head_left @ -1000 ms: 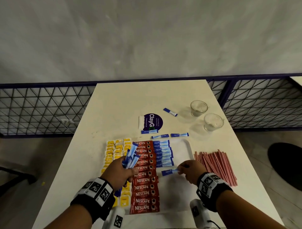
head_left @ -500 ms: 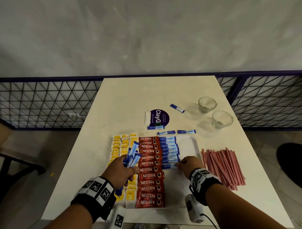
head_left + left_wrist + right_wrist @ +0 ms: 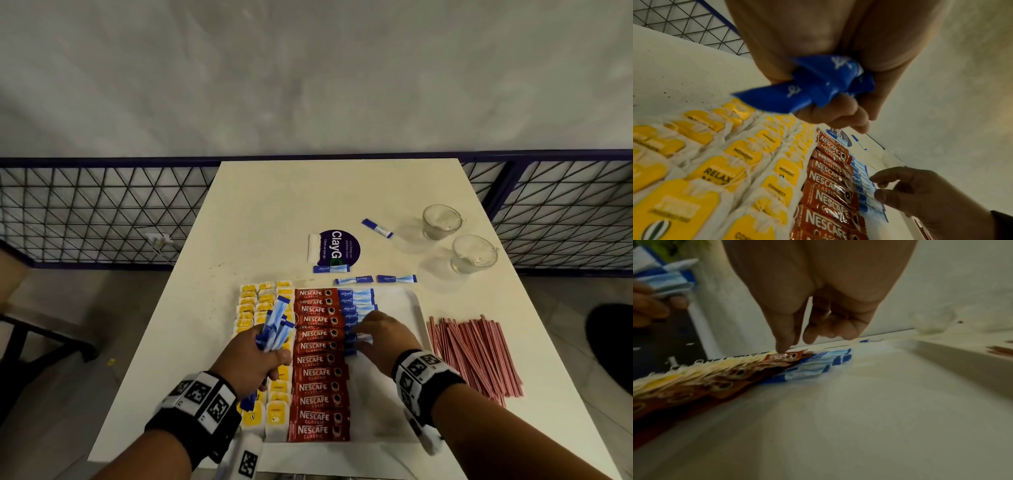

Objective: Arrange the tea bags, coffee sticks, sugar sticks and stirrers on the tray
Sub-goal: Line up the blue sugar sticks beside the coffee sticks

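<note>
Head view: a white tray (image 3: 416,310) on the table (image 3: 274,212) carries, from its left edge rightward, columns of yellow tea bags (image 3: 248,308), red coffee sticks (image 3: 317,373) and blue sugar sticks (image 3: 356,299), while the red-and-white stirrers (image 3: 474,354) lie in a heap on the table just right of the tray. The left hand (image 3: 251,361), above the tea bags, has its fingers curled round a bundle of sugar sticks (image 3: 274,327). The right hand (image 3: 380,337) rests its loosely bent fingertips (image 3: 879,195) on the near end of the sugar column on the tray, gripping nothing visible; three loose sugar sticks (image 3: 354,280) and two glass cups (image 3: 442,221) stand beyond the tray's far edge.
</note>
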`<state>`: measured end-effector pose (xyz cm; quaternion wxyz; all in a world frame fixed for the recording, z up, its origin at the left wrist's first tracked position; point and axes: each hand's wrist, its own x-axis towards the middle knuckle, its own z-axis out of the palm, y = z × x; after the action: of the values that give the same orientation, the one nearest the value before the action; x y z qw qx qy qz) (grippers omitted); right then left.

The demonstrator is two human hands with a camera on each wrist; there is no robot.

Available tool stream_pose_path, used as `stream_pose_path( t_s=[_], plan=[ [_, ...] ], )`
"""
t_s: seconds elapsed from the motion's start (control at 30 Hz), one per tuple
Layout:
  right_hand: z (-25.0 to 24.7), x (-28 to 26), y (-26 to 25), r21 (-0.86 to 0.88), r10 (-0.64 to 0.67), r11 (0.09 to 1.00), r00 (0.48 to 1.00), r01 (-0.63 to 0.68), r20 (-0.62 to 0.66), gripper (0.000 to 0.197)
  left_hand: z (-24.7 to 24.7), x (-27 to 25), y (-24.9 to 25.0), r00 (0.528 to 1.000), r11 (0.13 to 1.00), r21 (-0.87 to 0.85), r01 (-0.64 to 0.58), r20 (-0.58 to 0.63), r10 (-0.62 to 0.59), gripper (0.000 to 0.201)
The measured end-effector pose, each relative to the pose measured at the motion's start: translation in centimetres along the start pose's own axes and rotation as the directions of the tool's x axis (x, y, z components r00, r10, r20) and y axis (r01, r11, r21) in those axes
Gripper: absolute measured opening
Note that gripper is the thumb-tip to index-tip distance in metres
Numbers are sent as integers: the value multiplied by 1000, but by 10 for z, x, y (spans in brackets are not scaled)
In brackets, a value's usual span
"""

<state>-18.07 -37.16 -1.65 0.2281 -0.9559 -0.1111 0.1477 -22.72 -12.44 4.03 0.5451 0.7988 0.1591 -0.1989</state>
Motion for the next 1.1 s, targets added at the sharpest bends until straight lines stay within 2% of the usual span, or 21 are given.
stream_pose_path(
  t_s=[0.1,0.2,0.4,0.53,0.6,0.7,0.77,0.83,0.9,0.97,1.03,1.1],
  plan=[
    [8,8,-5,-169,-89,980,992,103,90,30,-2,1,0,1000,1000,-2,9,-6,-9,17],
    [14,12,-3,-253,-88,961,992,109,93,30,-6,2,-1,1000,1000,-10,18,-16,-18,17],
    [19,12,-3,-267,-67,958,989,101,132,32,-8,5,-3,1000,1000,-18,14,-9,-14,18],
    [13,11,-4,-243,-47,968,996,62,71,34,-8,7,-2,1000,1000,-30,10,-8,-10,19],
    [11,13,-4,-256,-12,966,999,24,48,41,-7,7,-2,1000,1000,-27,5,-12,-5,19],
    [15,17,-1,-304,54,952,988,-7,147,57,-6,7,-2,1000,1000,-17,-1,-14,0,17],
    [18,18,0,-331,93,944,970,-13,226,60,-6,7,-2,1000,1000,-5,-3,-10,2,16],
    [15,17,-3,-323,90,946,970,-13,225,58,-5,8,-3,1000,1000,8,-7,3,7,16],
    [8,17,-12,-236,9,971,994,18,112,55,-4,8,-2,999,1000,22,-15,39,14,18],
    [-6,16,-29,13,-81,997,997,82,-3,51,0,9,0,996,999,40,-20,84,16,23],
    [-22,13,-50,342,-126,931,991,130,-35,48,6,10,3,992,995,96,-26,128,13,26],
    [-33,9,-66,465,-157,871,986,161,-48,37,11,12,7,983,980,194,-52,182,16,22]
  ],
)
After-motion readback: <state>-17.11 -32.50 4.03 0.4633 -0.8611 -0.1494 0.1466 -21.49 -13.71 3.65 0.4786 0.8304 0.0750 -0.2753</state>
